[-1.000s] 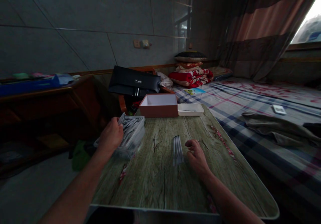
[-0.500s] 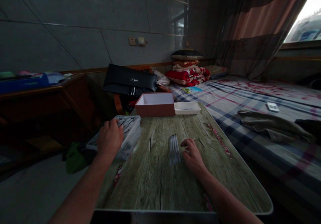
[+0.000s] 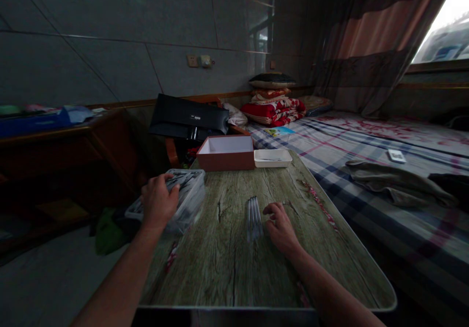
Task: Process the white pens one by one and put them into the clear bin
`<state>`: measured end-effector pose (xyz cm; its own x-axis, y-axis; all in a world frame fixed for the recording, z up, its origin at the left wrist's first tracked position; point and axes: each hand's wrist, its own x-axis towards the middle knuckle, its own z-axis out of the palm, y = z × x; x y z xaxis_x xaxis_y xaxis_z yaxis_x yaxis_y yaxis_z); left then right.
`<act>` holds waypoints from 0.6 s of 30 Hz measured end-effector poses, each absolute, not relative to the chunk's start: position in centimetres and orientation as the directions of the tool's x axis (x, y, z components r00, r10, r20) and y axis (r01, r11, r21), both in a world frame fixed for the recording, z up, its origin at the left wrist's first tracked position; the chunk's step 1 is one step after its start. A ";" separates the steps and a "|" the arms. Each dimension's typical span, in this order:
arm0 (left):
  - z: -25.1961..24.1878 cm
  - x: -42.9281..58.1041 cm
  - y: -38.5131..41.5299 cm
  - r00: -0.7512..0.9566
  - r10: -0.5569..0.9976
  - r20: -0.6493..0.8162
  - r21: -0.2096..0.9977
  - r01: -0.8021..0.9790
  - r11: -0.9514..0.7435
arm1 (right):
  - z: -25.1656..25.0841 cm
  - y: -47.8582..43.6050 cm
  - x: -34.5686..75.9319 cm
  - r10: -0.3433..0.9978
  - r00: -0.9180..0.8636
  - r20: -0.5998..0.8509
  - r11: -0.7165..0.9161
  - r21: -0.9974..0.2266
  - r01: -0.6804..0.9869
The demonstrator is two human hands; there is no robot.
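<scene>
Over the clear plastic bin (image 3: 188, 209) at the table's left edge is my left hand (image 3: 160, 201), its fingers curled at the dark, thin items inside; whether it grips one is hidden. Several slim pens or sticks (image 3: 255, 218) lie side by side on the wood-patterned table (image 3: 227, 273). Just right of them rests my right hand (image 3: 280, 227), fingers loosely bent and apart, holding nothing.
A brown box (image 3: 227, 161) with a white inside and a white tray (image 3: 273, 163) holding a few thin items stand at the table's far edge. Behind is a black monitor (image 3: 190, 117). A bed (image 3: 322, 146) is on the right.
My left hand has shifted slightly over the bin, its fingers a little more raised. My right hand and the row of pens or sticks look the same.
</scene>
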<state>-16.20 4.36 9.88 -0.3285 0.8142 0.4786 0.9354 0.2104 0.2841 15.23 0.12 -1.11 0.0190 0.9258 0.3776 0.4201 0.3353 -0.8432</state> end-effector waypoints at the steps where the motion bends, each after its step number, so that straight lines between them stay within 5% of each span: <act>1: 9.9 -16.2 4.3 -0.324 0.815 0.481 0.287 0.936 0.203 | -1.2 0.1 15.2 0.926 0.019 0.376 0.334 -0.844 0.419; 18: 9.9 -16.3 3.5 -0.270 0.714 0.646 0.386 0.923 -0.001 | -1.7 0.2 15.4 0.914 -0.023 0.405 0.368 -0.804 0.466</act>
